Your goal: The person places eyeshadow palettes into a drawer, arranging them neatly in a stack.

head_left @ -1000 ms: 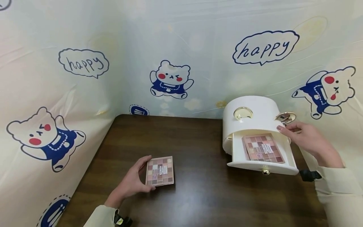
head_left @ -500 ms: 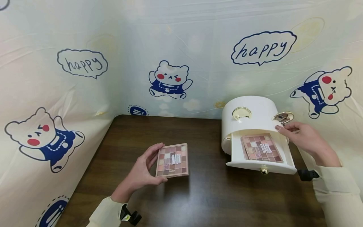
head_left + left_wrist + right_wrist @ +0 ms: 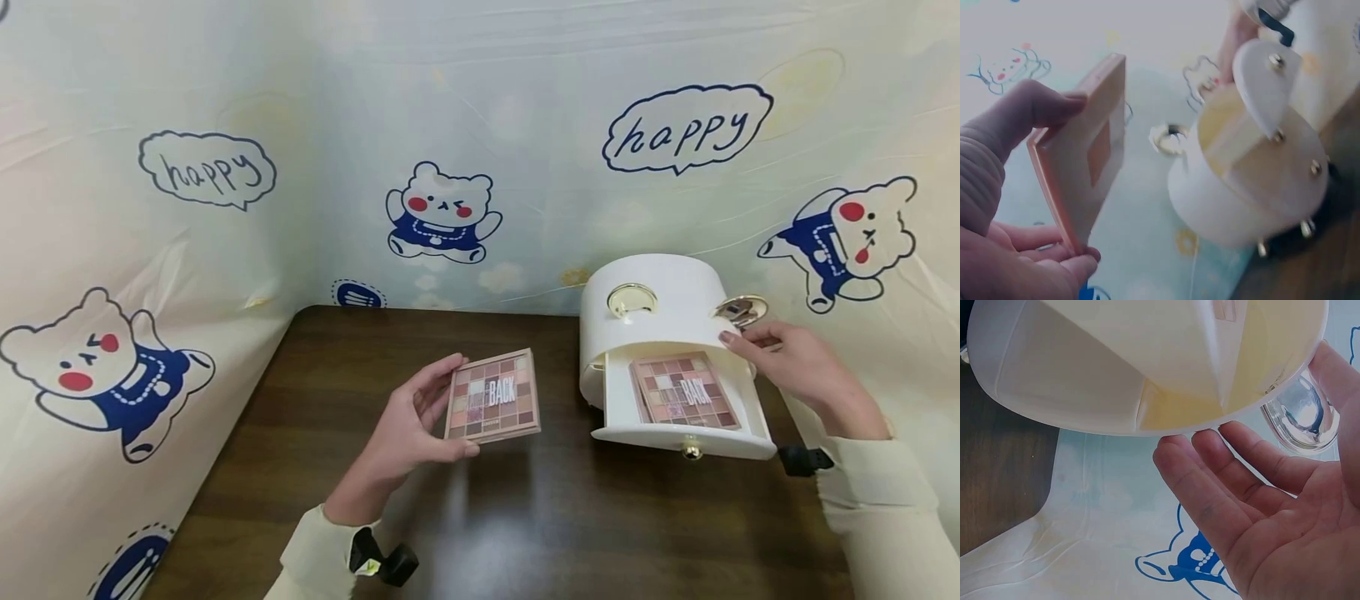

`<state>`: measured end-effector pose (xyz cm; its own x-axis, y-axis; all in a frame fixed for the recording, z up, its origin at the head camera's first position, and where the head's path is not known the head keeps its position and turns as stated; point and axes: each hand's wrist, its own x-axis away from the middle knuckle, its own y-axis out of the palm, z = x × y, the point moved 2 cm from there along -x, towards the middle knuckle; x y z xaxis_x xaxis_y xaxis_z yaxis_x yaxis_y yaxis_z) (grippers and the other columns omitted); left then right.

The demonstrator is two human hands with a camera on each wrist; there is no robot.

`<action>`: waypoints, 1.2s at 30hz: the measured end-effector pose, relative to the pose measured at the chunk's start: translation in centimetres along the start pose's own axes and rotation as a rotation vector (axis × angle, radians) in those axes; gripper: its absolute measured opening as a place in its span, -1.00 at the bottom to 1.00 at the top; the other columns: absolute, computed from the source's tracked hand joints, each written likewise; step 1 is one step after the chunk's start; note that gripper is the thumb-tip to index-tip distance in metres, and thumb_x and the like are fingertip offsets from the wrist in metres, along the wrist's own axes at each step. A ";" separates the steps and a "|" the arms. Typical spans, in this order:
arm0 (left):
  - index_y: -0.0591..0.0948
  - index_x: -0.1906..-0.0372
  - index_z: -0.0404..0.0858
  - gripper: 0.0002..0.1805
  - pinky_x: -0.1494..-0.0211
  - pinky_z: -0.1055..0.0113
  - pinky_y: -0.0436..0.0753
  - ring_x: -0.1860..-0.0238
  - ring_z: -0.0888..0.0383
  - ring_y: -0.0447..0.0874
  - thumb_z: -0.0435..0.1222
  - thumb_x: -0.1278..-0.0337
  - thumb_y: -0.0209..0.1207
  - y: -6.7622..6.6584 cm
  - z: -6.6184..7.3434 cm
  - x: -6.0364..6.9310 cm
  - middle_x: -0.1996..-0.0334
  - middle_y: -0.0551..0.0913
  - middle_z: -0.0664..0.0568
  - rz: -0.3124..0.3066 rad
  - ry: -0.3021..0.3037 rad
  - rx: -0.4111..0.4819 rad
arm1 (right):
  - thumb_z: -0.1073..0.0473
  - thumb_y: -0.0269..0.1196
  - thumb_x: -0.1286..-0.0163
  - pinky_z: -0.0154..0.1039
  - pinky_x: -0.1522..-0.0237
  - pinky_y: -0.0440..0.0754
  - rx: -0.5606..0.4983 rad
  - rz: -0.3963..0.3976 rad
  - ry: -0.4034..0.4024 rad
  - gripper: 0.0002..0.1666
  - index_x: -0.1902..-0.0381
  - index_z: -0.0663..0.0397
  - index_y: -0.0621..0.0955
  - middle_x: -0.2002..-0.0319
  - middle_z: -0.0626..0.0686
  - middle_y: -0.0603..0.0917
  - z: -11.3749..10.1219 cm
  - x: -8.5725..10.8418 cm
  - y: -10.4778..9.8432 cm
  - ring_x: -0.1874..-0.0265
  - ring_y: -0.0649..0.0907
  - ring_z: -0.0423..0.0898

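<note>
Plainly, the left grip (image 3: 405,425), spread wide, pinches the palette (image 3: 493,396) between thumb and fingers.

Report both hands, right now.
Left hand: holding a square palette, pinched at its edges.
Right hand: open, touching the side of the white box.

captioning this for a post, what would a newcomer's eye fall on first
Probably the white rounded box at the right of the dark table, its drawer open with a pinkish palette showing inside. Next, the matching palette held by the left hand, to the box's left. Behind them, bears and "happy" bubbles dot the pale backdrop.
</note>
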<state>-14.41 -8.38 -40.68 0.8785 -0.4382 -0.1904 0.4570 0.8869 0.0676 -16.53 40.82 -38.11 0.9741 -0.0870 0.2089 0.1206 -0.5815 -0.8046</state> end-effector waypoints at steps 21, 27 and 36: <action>0.37 -0.43 -0.35 -0.06 -0.35 0.20 0.41 -0.34 -0.05 0.42 -0.56 0.19 0.52 7.8 0.3 -5.2 -0.37 0.40 -0.17 -0.049 -0.197 0.179 | -0.38 0.09 -0.46 -0.16 0.26 0.55 -0.001 0.011 -0.023 -0.15 -0.12 0.40 0.53 -0.03 0.40 0.53 -0.1 -0.1 0.1 0.07 0.50 0.25; 0.41 -0.41 -0.36 -0.12 -0.31 0.22 0.47 -0.26 -0.01 0.51 -0.57 0.15 0.48 9.8 0.1 -6.4 -0.32 0.46 -0.16 -0.072 -0.253 0.215 | -0.34 0.10 -0.48 -0.19 0.28 0.54 0.005 0.026 -0.036 -0.17 -0.10 0.42 0.54 -0.03 0.40 0.54 0.0 -0.3 0.2 0.08 0.51 0.25; 0.44 -0.37 -0.41 -0.19 -0.27 0.25 0.51 -0.21 0.06 0.57 -0.56 0.10 0.46 12.3 -0.6 -8.0 -0.25 0.55 -0.13 -0.098 -0.273 0.203 | -0.35 0.11 -0.47 -0.20 0.29 0.54 0.011 0.039 -0.044 -0.18 -0.08 0.40 0.55 -0.02 0.38 0.55 -0.3 -0.3 0.0 0.09 0.51 0.23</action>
<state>-15.88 6.14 -38.93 0.8216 -0.5668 0.0611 0.5350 0.8036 0.2608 -16.83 40.62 -38.05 0.9856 -0.0735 0.1524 0.0840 -0.5690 -0.8180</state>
